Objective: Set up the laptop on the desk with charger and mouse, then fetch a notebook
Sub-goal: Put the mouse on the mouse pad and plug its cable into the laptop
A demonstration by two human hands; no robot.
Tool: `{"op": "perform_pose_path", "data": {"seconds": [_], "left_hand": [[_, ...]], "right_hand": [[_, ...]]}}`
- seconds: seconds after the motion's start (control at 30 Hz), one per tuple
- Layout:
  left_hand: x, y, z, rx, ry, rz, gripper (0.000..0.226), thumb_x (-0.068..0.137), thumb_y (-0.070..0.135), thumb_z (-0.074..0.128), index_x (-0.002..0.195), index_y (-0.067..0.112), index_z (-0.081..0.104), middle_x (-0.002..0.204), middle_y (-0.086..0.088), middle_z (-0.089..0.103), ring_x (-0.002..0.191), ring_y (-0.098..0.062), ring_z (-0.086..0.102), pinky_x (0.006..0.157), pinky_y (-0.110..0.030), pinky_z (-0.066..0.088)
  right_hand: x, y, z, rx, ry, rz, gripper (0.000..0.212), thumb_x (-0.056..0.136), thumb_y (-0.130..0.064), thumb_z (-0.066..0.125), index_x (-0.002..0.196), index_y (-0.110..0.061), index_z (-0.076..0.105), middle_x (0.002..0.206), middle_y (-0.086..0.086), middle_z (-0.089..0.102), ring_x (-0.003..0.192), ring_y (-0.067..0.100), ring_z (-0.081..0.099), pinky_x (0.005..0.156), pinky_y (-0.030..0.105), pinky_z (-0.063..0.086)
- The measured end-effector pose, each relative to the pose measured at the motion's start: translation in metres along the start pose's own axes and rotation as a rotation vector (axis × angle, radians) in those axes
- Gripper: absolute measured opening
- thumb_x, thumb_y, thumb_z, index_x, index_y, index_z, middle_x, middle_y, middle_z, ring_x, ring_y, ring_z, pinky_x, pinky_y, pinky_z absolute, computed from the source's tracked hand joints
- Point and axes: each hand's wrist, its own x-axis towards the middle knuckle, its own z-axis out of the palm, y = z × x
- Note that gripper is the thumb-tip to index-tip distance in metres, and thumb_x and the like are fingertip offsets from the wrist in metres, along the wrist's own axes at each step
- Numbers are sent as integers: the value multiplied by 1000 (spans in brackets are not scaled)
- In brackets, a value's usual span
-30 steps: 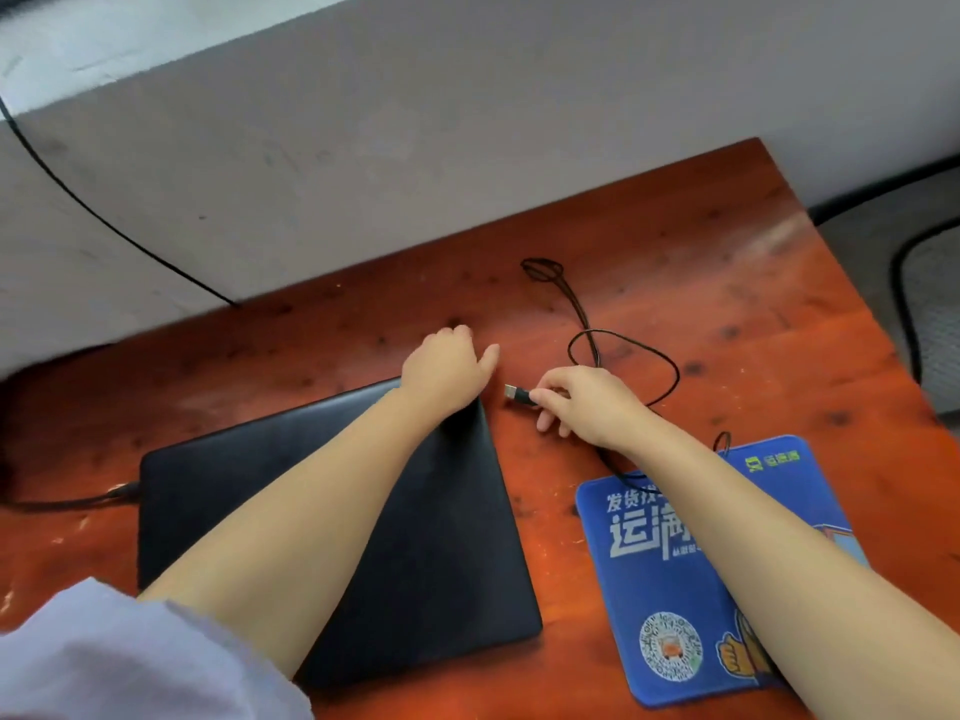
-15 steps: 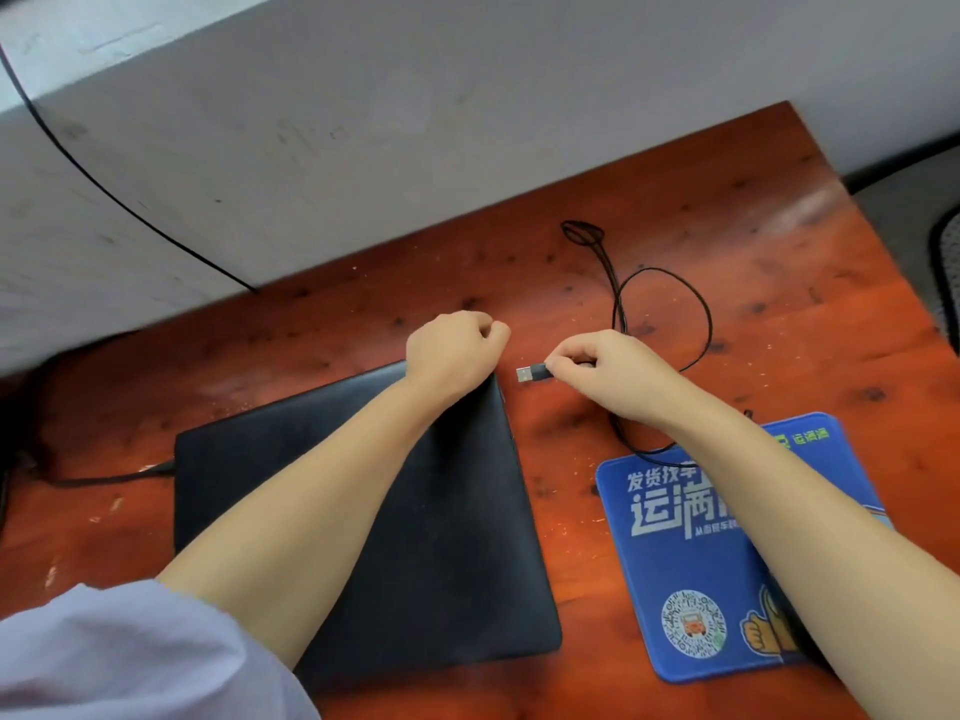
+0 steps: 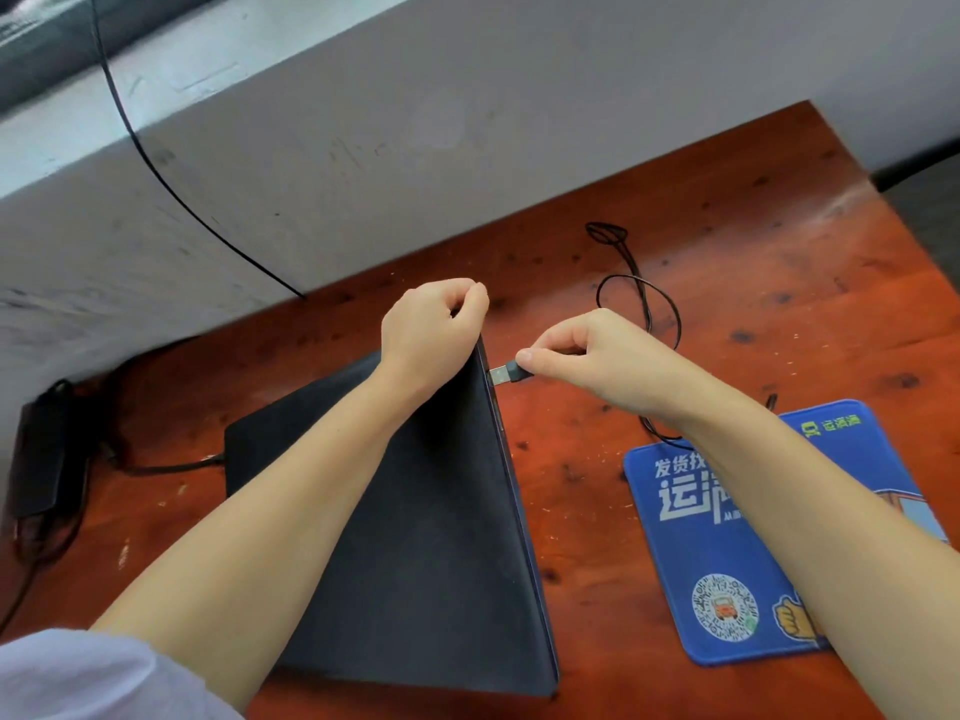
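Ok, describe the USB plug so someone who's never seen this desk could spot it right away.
Start at the black laptop lying closed on the red wooden desk. Off its far right edge, the right hand pinches a small connector. Unlike the looped black cable behind, its tip is bare silver metal, pointing at the laptop's side.

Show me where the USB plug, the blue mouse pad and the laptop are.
USB plug (image 3: 500, 376), head view, on its metal tip.
Blue mouse pad (image 3: 675, 517), head view, on its left part with white lettering.
Laptop (image 3: 441, 537), head view, on its dark lid.
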Motion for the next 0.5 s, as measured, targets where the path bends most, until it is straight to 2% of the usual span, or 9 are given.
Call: {"op": "perform_pose_path", "data": {"seconds": [0.17,0.27,0.33,0.43,0.5], "left_hand": [[-5,2,-7,-9,0,28,38,91,24,40,57,9,47,49,4,37,53,-13,39,55,-29,32],[-6,4,-10,-19,0,31,38,91,23,40,56,10,46,49,4,37,53,-13,39,55,-29,32],[-6,5,-11,-16,9,25,39,91,23,41,53,15,41,48,4,36,53,-13,38,55,-29,31],[-6,5,-14,-26,14,16,39,91,24,42,54,13,43,50,1,37,54,-16,38,56,-30,31],[-7,5,-14,-33,18,17,38,91,24,41,55,10,44,51,0,38,55,-16,39,56,-31,32]], "right_hand": [[0,-12,5,2,1,-40,26,88,-42,56,80,-24,73,44,-12,41,42,2,34,43,11,28],[0,-18,3,-16,-9,-34,28,89,-40,56,80,-20,73,38,-14,40,36,1,37,38,7,28],[0,-19,2,-57,-7,-36,29,88,-41,56,78,-19,73,41,-12,40,39,0,37,40,8,29],[0,-17,3,-89,4,-19,29,87,-44,56,77,-21,73,48,-13,49,47,-4,45,46,7,33],[-2,-17,3,-83,8,-14,25,87,-42,56,77,-25,71,48,-22,55,52,-11,51,49,4,34]]}}
